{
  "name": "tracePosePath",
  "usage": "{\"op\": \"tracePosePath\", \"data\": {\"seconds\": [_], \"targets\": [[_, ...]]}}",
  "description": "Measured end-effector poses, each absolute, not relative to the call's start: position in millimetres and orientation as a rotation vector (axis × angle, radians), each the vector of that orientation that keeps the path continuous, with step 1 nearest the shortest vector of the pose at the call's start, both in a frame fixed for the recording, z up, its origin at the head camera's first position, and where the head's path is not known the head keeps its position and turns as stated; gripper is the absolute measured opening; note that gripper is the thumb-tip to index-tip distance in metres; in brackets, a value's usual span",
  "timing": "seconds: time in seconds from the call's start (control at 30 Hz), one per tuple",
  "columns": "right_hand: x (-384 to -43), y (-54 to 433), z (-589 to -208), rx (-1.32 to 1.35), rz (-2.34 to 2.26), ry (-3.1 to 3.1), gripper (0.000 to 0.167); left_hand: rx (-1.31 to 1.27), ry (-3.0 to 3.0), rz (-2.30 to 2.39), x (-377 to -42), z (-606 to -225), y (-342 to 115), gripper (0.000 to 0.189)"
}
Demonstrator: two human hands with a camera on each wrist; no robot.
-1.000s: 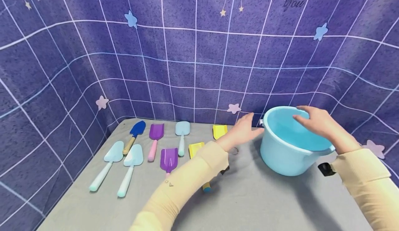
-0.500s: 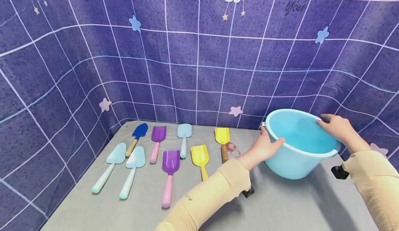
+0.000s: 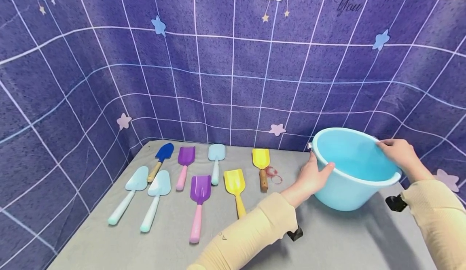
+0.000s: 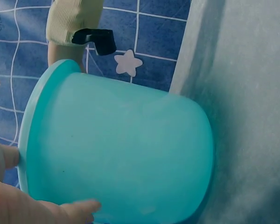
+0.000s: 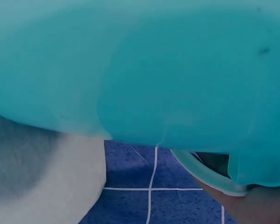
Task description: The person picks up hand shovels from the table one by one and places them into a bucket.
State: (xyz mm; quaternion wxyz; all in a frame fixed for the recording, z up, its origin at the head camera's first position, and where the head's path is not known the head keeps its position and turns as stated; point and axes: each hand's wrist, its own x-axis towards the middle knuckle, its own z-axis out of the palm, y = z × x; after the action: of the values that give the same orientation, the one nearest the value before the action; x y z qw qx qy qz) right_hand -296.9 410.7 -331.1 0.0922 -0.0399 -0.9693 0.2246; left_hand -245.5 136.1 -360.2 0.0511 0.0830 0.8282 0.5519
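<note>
A light blue plastic bucket (image 3: 349, 181) stands at the right, mouth up, against the back cloth. My left hand (image 3: 311, 177) holds its left side, the thumb on the near outer wall just under the rim. On the far right, my right hand (image 3: 400, 154) grips the rim, with some fingers hidden behind the wall. The left wrist view has the bucket wall (image 4: 126, 144) filling the middle, with parts of my left hand (image 4: 32, 205) at the lower left. In the right wrist view, the bucket (image 5: 177, 79) covers most of my right hand (image 5: 261, 205).
Several toy shovels lie left of the bucket: a yellow one with a wooden handle (image 3: 261, 160), an all-yellow one (image 3: 234, 183), purple ones with pink handles (image 3: 200, 193), pale blue ones (image 3: 158, 185) and a dark blue trowel (image 3: 164, 152). Reddish rings (image 3: 276, 177) lie near the bucket.
Both hands came down from above and beside the bucket and took hold of it at its sides. The bucket has shifted slightly to the right.
</note>
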Motion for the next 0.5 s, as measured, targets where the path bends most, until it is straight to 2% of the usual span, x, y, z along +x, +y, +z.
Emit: {"op": "tracePosePath", "data": {"seconds": [0.5], "targets": [[-297.4,405.3,-325.2,-0.182,0.661,-2.897,0.053,0.251,2.537,1.794,-244.0,-363.4,138.2,0.066]]}}
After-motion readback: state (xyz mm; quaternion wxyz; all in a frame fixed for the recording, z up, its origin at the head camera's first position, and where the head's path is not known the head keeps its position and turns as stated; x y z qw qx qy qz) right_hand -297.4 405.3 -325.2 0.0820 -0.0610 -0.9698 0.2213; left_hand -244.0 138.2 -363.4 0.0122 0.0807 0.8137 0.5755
